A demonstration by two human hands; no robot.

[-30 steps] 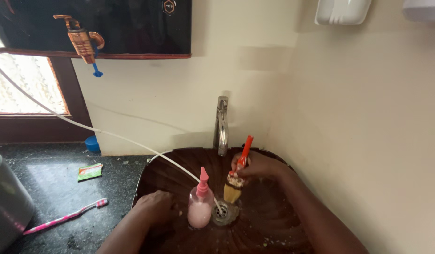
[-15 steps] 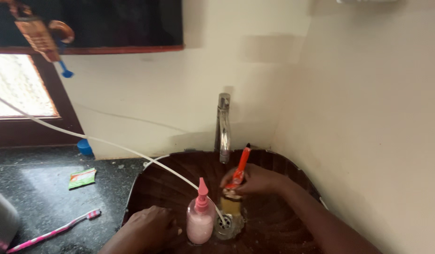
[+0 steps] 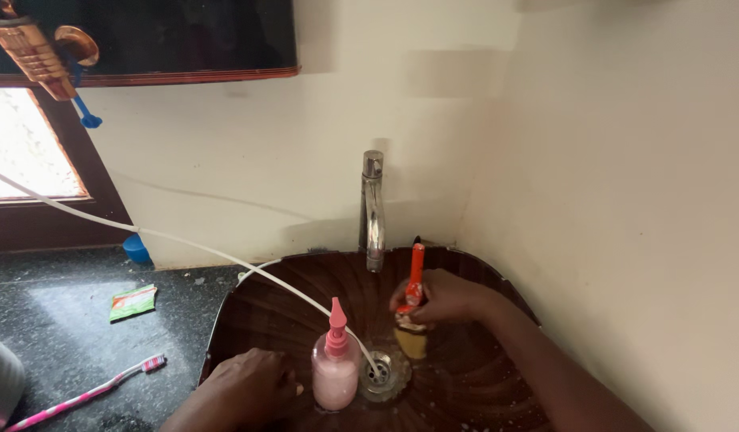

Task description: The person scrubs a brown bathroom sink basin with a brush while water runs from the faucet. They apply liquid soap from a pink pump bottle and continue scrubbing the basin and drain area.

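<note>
My right hand (image 3: 445, 296) grips a paintbrush (image 3: 412, 308) with an orange handle, its yellowish bristles pointing down inside the dark brown basin (image 3: 473, 376), just right of the metal drain (image 3: 381, 372). My left hand (image 3: 249, 388) rests with curled fingers on the basin's lower left side, next to a pink pump bottle (image 3: 333, 370) that stands upright in the basin. Whether the left hand holds anything is hidden. A white hose (image 3: 185, 244) runs from the left into the drain. The chrome tap (image 3: 373, 212) stands above, with no visible water.
On the black stone counter (image 3: 57, 328) lie a pink striped toothbrush (image 3: 89, 390), a green sachet (image 3: 133, 302) and a blue cap (image 3: 135, 249) by the wall. A dark wall unit (image 3: 169, 36) with a copper spout hangs above. A window is at left, a wall at right.
My right hand has shifted the brush slightly right and lower over the basin floor beside the drain. The camera has tilted down and right. My left hand stays put.
</note>
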